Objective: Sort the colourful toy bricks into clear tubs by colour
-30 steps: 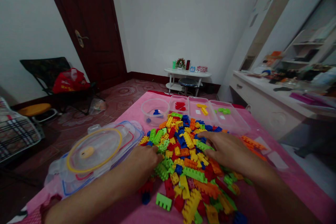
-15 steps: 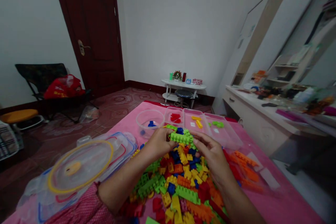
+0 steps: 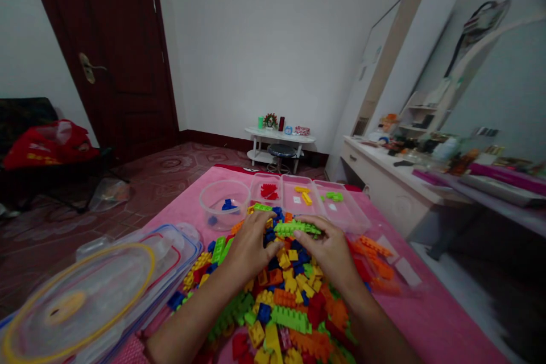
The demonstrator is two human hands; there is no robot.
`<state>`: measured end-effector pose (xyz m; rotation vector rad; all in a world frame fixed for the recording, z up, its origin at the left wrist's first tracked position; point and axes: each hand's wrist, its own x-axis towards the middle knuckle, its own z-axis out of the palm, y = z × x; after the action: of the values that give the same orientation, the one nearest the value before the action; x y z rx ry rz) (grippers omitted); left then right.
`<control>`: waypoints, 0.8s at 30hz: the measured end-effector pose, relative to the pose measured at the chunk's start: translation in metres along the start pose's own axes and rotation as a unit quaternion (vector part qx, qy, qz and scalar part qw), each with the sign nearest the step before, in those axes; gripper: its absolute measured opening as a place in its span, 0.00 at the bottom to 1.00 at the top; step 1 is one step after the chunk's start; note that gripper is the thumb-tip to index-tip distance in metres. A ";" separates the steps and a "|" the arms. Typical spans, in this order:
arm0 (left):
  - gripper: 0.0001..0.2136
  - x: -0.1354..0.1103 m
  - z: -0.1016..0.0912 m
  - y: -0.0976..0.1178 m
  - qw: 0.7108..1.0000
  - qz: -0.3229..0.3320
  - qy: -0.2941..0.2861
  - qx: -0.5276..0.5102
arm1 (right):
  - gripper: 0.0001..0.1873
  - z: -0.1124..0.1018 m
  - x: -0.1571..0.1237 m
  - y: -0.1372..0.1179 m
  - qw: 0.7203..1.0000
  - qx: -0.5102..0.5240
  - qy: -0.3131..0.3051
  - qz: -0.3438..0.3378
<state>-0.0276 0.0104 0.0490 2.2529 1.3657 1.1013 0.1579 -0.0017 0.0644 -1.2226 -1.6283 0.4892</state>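
My right hand (image 3: 331, 247) grips a long light green toy building brick (image 3: 294, 230) between thumb and fingers, just above the far part of the brick pile. My left hand (image 3: 251, 243) hovers at the left of that brick, thumb and fingers apart, with nothing visible in it. Beneath both hands spreads a pile of loose building bricks (image 3: 285, 298) in yellow, green, red, blue and orange. Beyond it, a round clear tub (image 3: 205, 202) has a few blue bricks (image 3: 229, 204). Clear trays beside it contain red bricks (image 3: 268, 191), yellow bricks (image 3: 303, 194) and green bricks (image 3: 334, 197).
Clear lids with coloured seals, one with a yellow ring (image 3: 149, 256), are stacked on the left of the pink table (image 3: 430, 318). Orange pieces (image 3: 375, 259) lie under clear plastic at the right. A cluttered white dresser (image 3: 388, 176) stands further right.
My left hand has come away from the green brick, which now stays in my right hand. The view has swung right, so the room appears further left.
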 end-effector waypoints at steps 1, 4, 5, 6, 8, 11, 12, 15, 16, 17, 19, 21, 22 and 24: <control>0.22 -0.001 0.002 -0.001 1.000 0.009 0.006 0.014 | 0.13 -0.010 0.007 0.003 0.999 -0.037 0.027 -0.008; 0.18 -0.005 0.009 -0.003 0.998 0.021 -0.008 0.055 | 0.16 -0.047 0.040 0.021 0.981 -0.160 0.100 -0.033; 0.17 -0.007 0.011 -0.002 0.998 0.021 -0.021 0.063 | 0.17 -0.060 0.053 0.029 0.972 -0.205 0.105 -0.037; 0.15 -0.008 0.013 -0.001 0.997 0.019 -0.037 0.067 | 0.19 -0.071 0.066 0.036 0.960 -0.254 0.109 -0.032; 0.14 -0.011 0.016 0.002 0.995 0.009 -0.071 0.075 | 0.20 -0.087 0.091 0.049 0.927 -0.367 0.072 0.009; 0.14 -0.012 0.016 0.008 0.990 -0.007 -0.104 0.096 | 0.21 -0.082 0.113 0.054 0.878 -0.476 -0.015 0.037; 0.15 -0.012 0.016 0.009 0.989 -0.011 -0.108 0.104 | 0.20 -0.072 0.116 0.052 0.871 -0.490 -0.036 0.019; 0.14 -0.012 0.015 0.011 0.986 -0.019 -0.114 0.118 | 0.15 -0.026 0.115 0.036 0.869 -0.479 -0.101 -0.076; 0.15 -0.011 0.015 0.010 0.986 -0.019 -0.114 0.121 | 0.15 -0.009 0.113 0.030 0.867 -0.468 -0.139 -0.101; 0.15 -0.011 0.015 0.010 0.986 -0.019 -0.113 0.122 | 0.15 0.009 0.111 0.024 0.860 -0.463 -0.179 -0.119; 0.16 -0.010 0.016 0.009 0.986 -0.018 -0.111 0.123 | 0.15 0.039 0.107 0.017 0.846 -0.454 -0.239 -0.142; 0.16 -0.009 0.016 0.008 0.986 -0.018 -0.110 0.122 | 0.15 0.060 0.105 0.015 0.835 -0.454 -0.271 -0.153; 0.15 -0.009 0.016 0.007 0.986 -0.020 -0.110 0.121 | 0.14 0.067 0.105 0.015 0.830 -0.456 -0.280 -0.154; 0.14 -0.010 0.017 0.006 0.987 -0.020 -0.107 0.119 | 0.12 0.076 0.105 0.017 0.823 -0.465 -0.288 -0.154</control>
<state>-0.0140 0.0009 0.0371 2.4118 1.5113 0.6882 0.1004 0.1158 0.0686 -1.5151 -2.7101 -0.2419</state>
